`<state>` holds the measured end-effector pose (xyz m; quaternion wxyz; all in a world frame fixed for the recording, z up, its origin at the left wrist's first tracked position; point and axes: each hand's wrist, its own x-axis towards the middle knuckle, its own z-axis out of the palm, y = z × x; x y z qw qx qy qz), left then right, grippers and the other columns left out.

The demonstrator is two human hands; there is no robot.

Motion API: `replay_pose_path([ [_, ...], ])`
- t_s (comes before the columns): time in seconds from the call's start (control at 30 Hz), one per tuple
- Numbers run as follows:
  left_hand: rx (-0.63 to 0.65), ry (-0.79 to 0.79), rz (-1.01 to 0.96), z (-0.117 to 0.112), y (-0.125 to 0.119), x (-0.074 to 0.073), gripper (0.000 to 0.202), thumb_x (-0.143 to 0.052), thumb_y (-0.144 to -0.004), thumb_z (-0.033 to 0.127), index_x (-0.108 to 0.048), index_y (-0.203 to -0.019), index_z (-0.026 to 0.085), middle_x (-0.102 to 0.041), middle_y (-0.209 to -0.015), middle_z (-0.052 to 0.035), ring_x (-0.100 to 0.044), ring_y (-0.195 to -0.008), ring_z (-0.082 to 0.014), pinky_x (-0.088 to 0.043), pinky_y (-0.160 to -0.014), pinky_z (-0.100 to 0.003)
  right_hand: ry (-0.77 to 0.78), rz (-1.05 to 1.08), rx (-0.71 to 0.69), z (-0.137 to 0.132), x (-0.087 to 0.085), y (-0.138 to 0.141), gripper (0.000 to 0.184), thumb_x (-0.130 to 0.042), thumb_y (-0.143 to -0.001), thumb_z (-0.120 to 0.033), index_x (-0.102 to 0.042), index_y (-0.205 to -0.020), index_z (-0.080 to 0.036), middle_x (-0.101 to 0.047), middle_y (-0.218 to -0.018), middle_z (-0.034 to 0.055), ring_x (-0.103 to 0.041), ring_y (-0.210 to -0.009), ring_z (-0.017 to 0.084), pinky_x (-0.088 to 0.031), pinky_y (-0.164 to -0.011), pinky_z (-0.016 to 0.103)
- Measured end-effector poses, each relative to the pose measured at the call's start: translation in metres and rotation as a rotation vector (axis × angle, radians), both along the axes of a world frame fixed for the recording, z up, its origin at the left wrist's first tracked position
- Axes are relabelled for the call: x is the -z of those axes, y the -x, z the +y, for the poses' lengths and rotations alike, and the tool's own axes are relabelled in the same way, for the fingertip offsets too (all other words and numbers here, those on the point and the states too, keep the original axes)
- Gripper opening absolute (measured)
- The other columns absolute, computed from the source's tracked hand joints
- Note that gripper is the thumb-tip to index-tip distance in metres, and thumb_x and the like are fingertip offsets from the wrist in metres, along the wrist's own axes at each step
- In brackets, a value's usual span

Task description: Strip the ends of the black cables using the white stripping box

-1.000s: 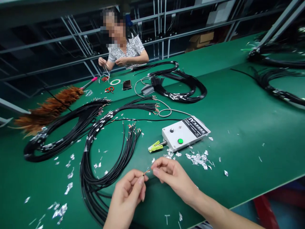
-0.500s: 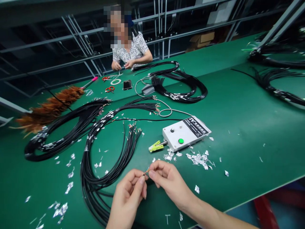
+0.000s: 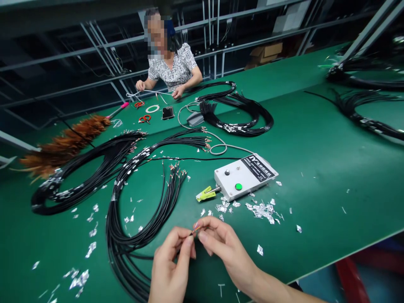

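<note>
One black cable end (image 3: 191, 233) over green worktop (image 3: 315, 164), near side of white box (image 3: 246, 176). Left hand (image 3: 173, 259): grip pinched on it. Right hand (image 3: 225, 244): at its coloured wires (image 3: 197, 228), can't tell if grip's closed.

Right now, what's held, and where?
Black cable, near its stripped end: left hand pinches just behind the coloured wires; right hand is at those wires, grip unclear.
</note>
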<state>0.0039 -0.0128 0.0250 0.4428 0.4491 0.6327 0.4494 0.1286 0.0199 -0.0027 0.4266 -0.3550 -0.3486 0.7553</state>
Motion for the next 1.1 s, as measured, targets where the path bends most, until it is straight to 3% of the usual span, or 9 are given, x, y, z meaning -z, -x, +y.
replay_pose_path([
  [0.17,0.061,0.001,-0.002,-0.001,0.005,0.005,0.025,-0.059,-0.087,0.037,-0.06,-0.07,0.018,-0.051,-0.059,0.0026,-0.047,-0.056,-0.0126,-0.038,-0.055,-0.022,0.056,0.019,0.049,0.003,-0.001,0.007,0.039,-0.081,-0.065,-0.05,-0.063,-0.071,-0.016,-0.054,-0.063,-0.004,-0.04,-0.051,0.006,-0.028,-0.051,0.021],
  [0.4,0.173,-0.02,0.031,0.0,0.016,0.019,0.024,-0.056,-0.09,0.037,-0.062,-0.077,0.018,-0.056,-0.063,0.0002,-0.053,-0.059,-0.0141,-0.043,-0.055,-0.022,0.143,0.039,-0.034,0.006,0.0,0.002,0.04,-0.081,-0.064,-0.051,-0.064,-0.073,-0.015,-0.046,-0.046,-0.0083,-0.039,-0.047,0.006,-0.027,-0.052,0.021],
  [0.5,0.129,-0.04,0.036,0.0,0.013,0.02,0.02,-0.058,-0.089,0.037,-0.065,-0.092,0.019,-0.061,-0.07,-0.0016,-0.055,-0.061,-0.0147,-0.046,-0.058,-0.024,0.124,-0.039,-0.014,0.007,0.002,0.0,0.044,-0.081,-0.061,-0.053,-0.063,-0.071,-0.015,-0.054,-0.052,-0.0057,-0.039,-0.045,0.005,-0.028,-0.049,0.02],
  [0.6,0.093,-0.083,0.04,0.001,0.007,0.017,0.026,-0.059,-0.088,0.037,-0.067,-0.107,0.021,-0.064,-0.09,-0.0058,-0.059,-0.067,-0.0155,-0.05,-0.067,-0.026,0.084,-0.109,0.007,0.008,0.004,-0.001,0.047,-0.08,-0.059,-0.056,-0.061,-0.069,-0.014,-0.06,-0.063,-0.0021,-0.042,-0.044,0.004,-0.031,-0.046,0.02],
  [0.67,0.142,-0.105,0.026,0.005,0.006,0.014,0.024,-0.059,-0.088,0.034,-0.068,-0.106,0.022,-0.063,-0.098,-0.0069,-0.061,-0.073,-0.0164,-0.051,-0.07,-0.027,0.073,-0.124,0.012,0.008,0.004,-0.001,0.047,-0.08,-0.059,-0.056,-0.06,-0.067,-0.015,-0.058,-0.06,-0.0038,-0.044,-0.044,0.004,-0.032,-0.046,0.02],
  [0.8,0.247,-0.108,-0.049,0.013,0.008,0.014,0.014,-0.063,-0.086,0.03,-0.07,-0.095,0.021,-0.057,-0.095,-0.0049,-0.062,-0.08,-0.0166,-0.051,-0.069,-0.024,0.078,-0.151,-0.002,0.008,0.003,-0.003,0.046,-0.079,-0.06,-0.056,-0.056,-0.066,-0.016,-0.049,-0.049,-0.0082,-0.042,-0.041,0.005,-0.032,-0.045,0.019],
  [0.93,0.144,-0.065,-0.169,0.016,0.007,0.021,0.013,-0.066,-0.084,0.032,-0.068,-0.08,0.019,-0.05,-0.092,-0.0005,-0.049,-0.053,-0.0043,-0.041,-0.047,-0.016,0.072,-0.173,-0.037,0.009,0.0,-0.004,0.043,-0.079,-0.061,-0.052,-0.055,-0.067,-0.016,-0.048,-0.047,-0.008,-0.043,-0.043,0.006,-0.035,-0.046,0.019],
  [1.1,0.011,-0.145,-0.148,0.013,-0.001,0.027,0.014,-0.061,-0.087,0.03,-0.061,-0.079,0.018,-0.051,-0.091,0.0,-0.046,-0.043,-0.0017,-0.04,-0.042,-0.018,-0.024,-0.224,-0.061,0.01,0.002,-0.006,0.032,-0.069,-0.072,-0.044,-0.055,-0.068,-0.016,-0.052,-0.055,-0.0051,-0.048,-0.047,0.008,-0.04,-0.049,0.02],
])
